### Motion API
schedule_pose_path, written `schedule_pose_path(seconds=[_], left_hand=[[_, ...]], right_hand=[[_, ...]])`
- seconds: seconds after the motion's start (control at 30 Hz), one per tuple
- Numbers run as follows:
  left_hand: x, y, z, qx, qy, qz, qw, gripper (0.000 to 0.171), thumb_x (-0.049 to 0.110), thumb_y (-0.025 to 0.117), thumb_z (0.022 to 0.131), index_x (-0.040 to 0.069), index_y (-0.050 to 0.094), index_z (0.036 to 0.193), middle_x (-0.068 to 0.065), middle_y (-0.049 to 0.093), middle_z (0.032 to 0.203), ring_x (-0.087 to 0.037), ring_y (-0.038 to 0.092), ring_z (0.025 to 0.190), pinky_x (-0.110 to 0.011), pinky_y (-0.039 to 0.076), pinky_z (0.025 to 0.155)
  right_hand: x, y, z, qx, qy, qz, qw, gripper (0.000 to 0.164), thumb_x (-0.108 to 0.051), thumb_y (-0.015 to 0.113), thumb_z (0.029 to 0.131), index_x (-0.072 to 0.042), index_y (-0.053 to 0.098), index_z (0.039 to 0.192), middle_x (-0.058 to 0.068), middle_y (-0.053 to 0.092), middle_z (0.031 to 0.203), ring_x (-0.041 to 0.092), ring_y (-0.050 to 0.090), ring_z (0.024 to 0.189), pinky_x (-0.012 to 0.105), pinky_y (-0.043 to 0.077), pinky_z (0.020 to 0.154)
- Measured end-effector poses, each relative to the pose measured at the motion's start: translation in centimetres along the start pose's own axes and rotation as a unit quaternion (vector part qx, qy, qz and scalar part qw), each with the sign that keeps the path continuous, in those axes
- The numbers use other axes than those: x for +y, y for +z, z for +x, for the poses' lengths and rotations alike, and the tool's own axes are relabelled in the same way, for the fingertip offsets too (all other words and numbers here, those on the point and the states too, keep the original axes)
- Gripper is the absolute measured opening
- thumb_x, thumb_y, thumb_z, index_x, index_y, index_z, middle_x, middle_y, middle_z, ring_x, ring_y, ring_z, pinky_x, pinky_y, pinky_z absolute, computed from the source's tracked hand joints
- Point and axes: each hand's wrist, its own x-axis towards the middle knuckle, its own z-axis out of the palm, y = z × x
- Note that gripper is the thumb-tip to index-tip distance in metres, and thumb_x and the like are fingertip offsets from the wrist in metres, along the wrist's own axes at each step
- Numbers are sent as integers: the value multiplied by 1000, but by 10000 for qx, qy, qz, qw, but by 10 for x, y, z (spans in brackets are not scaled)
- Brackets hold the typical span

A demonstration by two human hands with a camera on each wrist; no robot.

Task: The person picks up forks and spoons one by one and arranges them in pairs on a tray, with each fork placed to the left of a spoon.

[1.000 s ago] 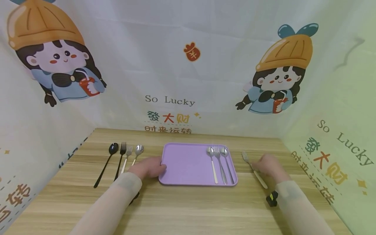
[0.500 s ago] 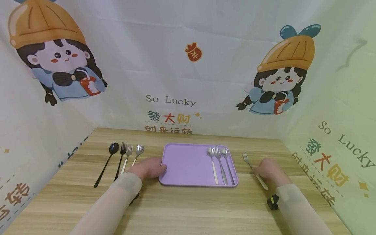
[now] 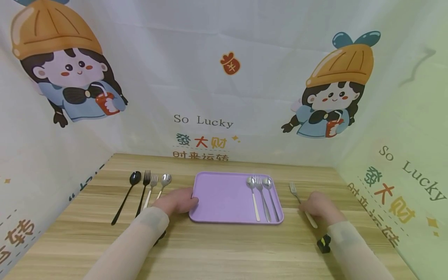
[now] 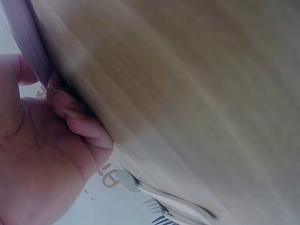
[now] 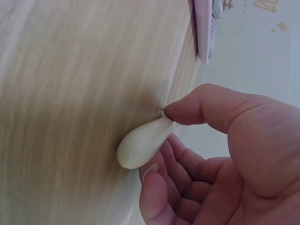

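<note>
My left hand (image 3: 177, 200) grips the left edge of a purple tray (image 3: 219, 196). Its thumb lies over the rim, and the other fingers curl at the outer side and underneath, as the left wrist view shows. To the right of the tray, my right hand (image 3: 319, 206) pinches a fork (image 3: 293, 189) by its cream handle (image 5: 143, 145); the tines point away toward the back wall. Inside the tray, at its right side, lie a pale-handled spoon (image 3: 254, 198), a silver fork (image 3: 262, 198) and a silver spoon (image 3: 272, 198) side by side.
Left of the tray lie a black spoon (image 3: 134, 178), a black fork (image 3: 146, 179), a pale-handled fork (image 3: 154, 181) and another spoon (image 3: 166, 179), partly behind my left hand. A printed cloth (image 3: 266, 116) rises along the back and sides of the wooden table (image 3: 238, 252).
My right hand has come slightly nearer to me along the fork and its fingers have taken hold of the handle. The left hand and the tray stay put.
</note>
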Motion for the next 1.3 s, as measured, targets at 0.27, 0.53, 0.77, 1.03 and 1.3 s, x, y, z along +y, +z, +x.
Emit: schedule_pose_path(seconds=[0.27,0.53,0.77,1.03,1.3], left_hand=[[-13,9,12,49,72,91,9999,57,32,50,101,-1,60,147,-16,74,136,-28,69,118,-54,53,117],[-22,14,20,-4,-14,-34,10000,55,35,53,101,4,63,145,-11,75,133,-24,68,113,-55,52,117],[-2,3,1,38,-54,7,10000,52,31,52,102,1,63,144,-15,74,134,-27,69,115,-56,51,118],[-6,2,4,-44,63,97,9999,54,33,51,103,1,62,144,-16,75,133,-28,69,110,-58,54,114],[-3,1,4,-67,-13,57,10000,55,32,51,103,0,61,146,-17,73,138,-32,70,121,-57,52,117]], right_hand=[[-1,5,0,95,-6,-123,9999,38,-25,76,94,-15,52,66,-4,47,58,9,43,50,22,38,49],[7,8,10,40,29,-82,10000,36,-25,75,93,-14,54,66,-5,46,53,10,43,47,23,38,48],[0,8,3,143,34,-193,9997,41,-30,77,95,-15,52,66,-4,47,57,10,43,50,24,39,50],[9,9,21,168,-64,-440,9989,40,-32,77,93,-14,54,66,0,54,62,14,50,54,32,45,55],[-18,0,1,271,-260,-286,9989,38,-29,76,92,-15,55,64,-2,53,61,14,48,56,28,43,54]])
